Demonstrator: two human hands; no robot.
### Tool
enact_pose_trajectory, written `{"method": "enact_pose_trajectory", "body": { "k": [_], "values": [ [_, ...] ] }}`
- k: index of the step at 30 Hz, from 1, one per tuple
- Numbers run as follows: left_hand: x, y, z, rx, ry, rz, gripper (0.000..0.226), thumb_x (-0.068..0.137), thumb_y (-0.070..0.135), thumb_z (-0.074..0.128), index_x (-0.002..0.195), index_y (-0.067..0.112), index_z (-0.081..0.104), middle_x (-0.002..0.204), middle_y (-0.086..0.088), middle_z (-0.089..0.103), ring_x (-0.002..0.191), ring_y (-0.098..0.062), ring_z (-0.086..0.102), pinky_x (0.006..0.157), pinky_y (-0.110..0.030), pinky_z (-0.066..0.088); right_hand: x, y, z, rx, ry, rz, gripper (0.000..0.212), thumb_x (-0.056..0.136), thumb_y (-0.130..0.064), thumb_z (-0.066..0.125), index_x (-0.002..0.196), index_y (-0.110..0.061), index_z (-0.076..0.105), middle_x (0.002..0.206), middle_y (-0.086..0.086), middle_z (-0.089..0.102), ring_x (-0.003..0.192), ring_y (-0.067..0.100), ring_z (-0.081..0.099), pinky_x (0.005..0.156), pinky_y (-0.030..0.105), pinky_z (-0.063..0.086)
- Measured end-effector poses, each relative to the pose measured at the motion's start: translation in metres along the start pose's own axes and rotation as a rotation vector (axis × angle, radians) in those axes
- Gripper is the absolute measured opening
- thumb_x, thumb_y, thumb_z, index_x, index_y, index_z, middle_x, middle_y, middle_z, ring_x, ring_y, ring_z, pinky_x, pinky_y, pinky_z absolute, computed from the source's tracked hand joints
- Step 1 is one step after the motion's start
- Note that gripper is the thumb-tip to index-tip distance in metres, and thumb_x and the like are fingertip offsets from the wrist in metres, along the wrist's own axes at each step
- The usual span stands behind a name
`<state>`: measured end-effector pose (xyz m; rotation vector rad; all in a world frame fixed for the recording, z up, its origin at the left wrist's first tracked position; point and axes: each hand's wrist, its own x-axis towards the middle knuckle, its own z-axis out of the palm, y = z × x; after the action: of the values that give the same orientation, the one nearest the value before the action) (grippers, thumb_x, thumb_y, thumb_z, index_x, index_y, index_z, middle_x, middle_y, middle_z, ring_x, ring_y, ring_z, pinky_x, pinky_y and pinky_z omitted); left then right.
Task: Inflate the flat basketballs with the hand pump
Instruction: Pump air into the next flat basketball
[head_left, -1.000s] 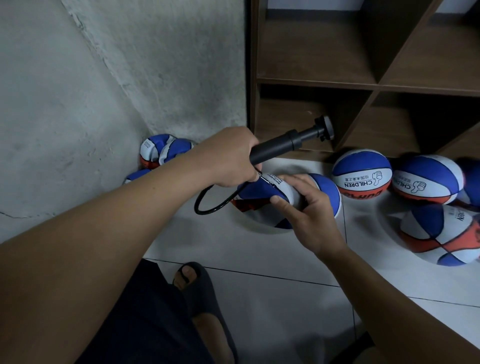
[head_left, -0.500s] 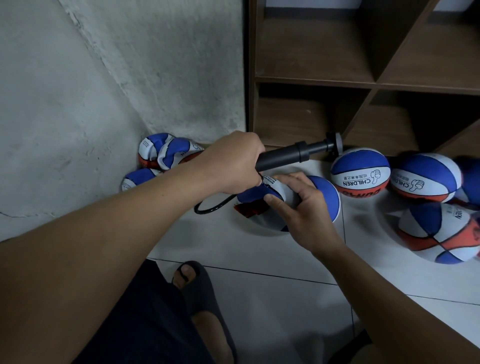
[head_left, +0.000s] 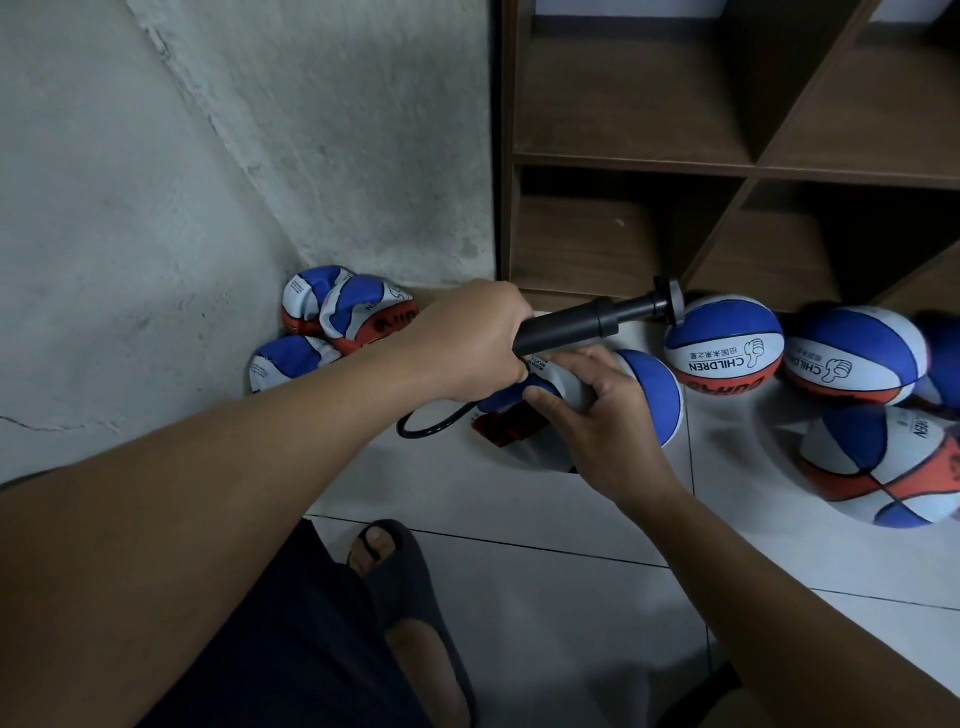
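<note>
**Person fitting a hand pump to a flat basketball on a tiled floor**

Nearest the camera, a foot in a dark slide sandal (head_left: 415, 577) stands on the pale tiled floor (head_left: 519, 613), beside dark shorts. Two bare forearms reach forward from the lower corners. The right hand (head_left: 608, 415) grips a limp, half-collapsed basketball (head_left: 649, 395) in blue, white and red, its fingers curled over the top and the thumb pinching the near side. The left hand (head_left: 472, 343) is wrapped in a fist around the barrel of a black hand pump (head_left: 576, 325), just above that ball. The pump's handle points up and right, and its thin black hose (head_left: 431, 423) loops down below the fist; where the hose ends is hidden by the hands.

Farther right, several round, inflated basketballs (head_left: 724, 345) lie on the floor along the foot of a brown wooden shelf (head_left: 628, 161). Farther left, crumpled flat basketballs (head_left: 343, 317) are piled in the corner against the rough grey wall (head_left: 208, 182).
</note>
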<state>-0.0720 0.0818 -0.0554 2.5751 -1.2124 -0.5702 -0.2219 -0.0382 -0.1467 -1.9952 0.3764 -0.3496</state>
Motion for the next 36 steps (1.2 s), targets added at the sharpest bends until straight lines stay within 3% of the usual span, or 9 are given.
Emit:
{"method": "enact_pose_trajectory", "body": {
  "k": [8,12,16,20,22,24,27,31,36],
  "values": [
    [-0.003,-0.004,0.010,-0.007,-0.082,0.033,0.021,0.086,0.021,0.086,0.081,0.022,0.065,0.072,0.000,0.065,0.061,-0.016,0.062,0.053,-0.028,0.041,-0.006,0.008,0.003,0.025,-0.062,-0.021,0.031,0.098,-0.026,0.078,0.129,-0.025,0.076,0.130,-0.011,0.066,0.123,0.007,0.062,0.105,0.025,0.051],
    [0.000,-0.013,0.005,-0.059,-0.140,-0.015,0.021,0.086,0.027,0.088,0.083,0.025,0.068,0.070,0.003,0.071,0.062,-0.013,0.069,0.058,-0.028,0.046,-0.003,0.018,-0.002,0.079,-0.118,0.094,0.035,0.092,-0.041,0.081,0.125,-0.029,0.073,0.117,-0.011,0.073,0.110,0.011,0.070,0.095,0.037,0.059],
    [-0.001,-0.024,0.001,-0.350,-0.204,-0.056,0.019,0.098,0.023,0.079,0.116,0.019,0.072,0.078,0.001,0.079,0.071,-0.008,0.078,0.066,-0.024,0.062,0.003,0.022,-0.008,0.182,-0.111,0.202,0.036,0.086,-0.033,0.088,0.108,-0.016,0.065,0.096,-0.002,0.074,0.090,0.012,0.072,0.080,0.031,0.059],
    [0.001,-0.032,-0.001,-0.368,-0.267,-0.120,0.033,0.104,0.027,0.070,0.137,0.027,0.065,0.084,-0.004,0.081,0.070,-0.012,0.078,0.057,-0.024,0.056,0.008,0.022,-0.009,0.218,-0.143,0.168,0.037,0.086,-0.033,0.086,0.096,-0.007,0.063,0.085,0.014,0.073,0.076,0.027,0.069,0.068,0.035,0.055],
    [0.001,-0.033,0.000,-0.466,-0.377,-0.136,0.043,0.101,0.032,0.076,0.140,0.024,0.062,0.097,-0.006,0.080,0.077,-0.017,0.080,0.062,-0.028,0.056,0.008,0.023,-0.006,0.248,-0.116,0.133,0.038,0.088,-0.032,0.085,0.089,-0.004,0.060,0.078,0.021,0.067,0.068,0.030,0.062,0.063,0.041,0.051],
    [-0.001,-0.030,0.001,-0.501,-0.488,-0.127,0.051,0.092,0.035,0.086,0.135,0.022,0.062,0.097,-0.004,0.081,0.079,-0.018,0.079,0.064,-0.030,0.057,0.009,0.023,-0.006,0.265,-0.092,0.108,0.033,0.093,-0.026,0.083,0.086,-0.003,0.061,0.076,0.020,0.065,0.066,0.024,0.059,0.063,0.042,0.050],
    [-0.003,-0.027,0.003,-0.356,-0.552,-0.065,0.052,0.083,0.023,0.095,0.124,0.023,0.063,0.078,-0.001,0.079,0.063,-0.009,0.071,0.055,-0.023,0.053,0.010,0.022,-0.009,0.280,-0.126,0.082,0.016,0.097,-0.014,0.078,0.085,-0.008,0.070,0.077,0.006,0.071,0.072,0.015,0.065,0.070,0.036,0.055],
    [-0.002,-0.028,0.005,-0.256,-0.522,-0.045,0.049,0.077,0.020,0.096,0.115,0.024,0.065,0.071,0.002,0.075,0.057,-0.011,0.066,0.052,-0.026,0.051,0.010,0.024,-0.010,0.309,-0.131,0.093,0.022,0.097,-0.013,0.077,0.085,0.003,0.069,0.078,0.015,0.072,0.068,0.015,0.062,0.066,0.029,0.053],
    [-0.001,-0.024,0.007,-0.253,-0.403,-0.050,0.035,0.076,0.014,0.086,0.104,0.025,0.068,0.071,-0.003,0.069,0.053,-0.015,0.062,0.050,-0.031,0.050,0.016,0.024,-0.024,0.388,-0.193,0.120,0.024,0.098,-0.002,0.073,0.082,0.014,0.064,0.070,-0.001,0.071,0.066,0.006,0.065,0.066,0.018,0.052]
  ]
}}
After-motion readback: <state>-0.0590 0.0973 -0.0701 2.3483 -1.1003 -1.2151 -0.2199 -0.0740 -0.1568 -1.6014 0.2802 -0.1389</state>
